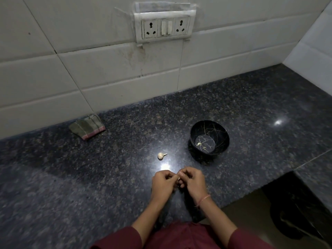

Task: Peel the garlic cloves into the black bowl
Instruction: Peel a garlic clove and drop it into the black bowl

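Observation:
My left hand [164, 182] and my right hand [192, 180] meet over the dark granite counter, fingers curled together around a small garlic clove [178, 180] that is mostly hidden between them. A small pale piece of a garlic bulb with its stem [161, 156] lies on the counter just beyond my hands. The black bowl [220, 133], patterned with thin gold lines, stands to the right of the bulb and holds a peeled clove [198, 144] and a few small scraps.
A folded striped cloth [87, 127] lies at the back left against the tiled wall. A socket and switch panel [164, 26] sits on the wall above. The counter edge [242, 200] drops off at the front right, with a dark object on the floor below.

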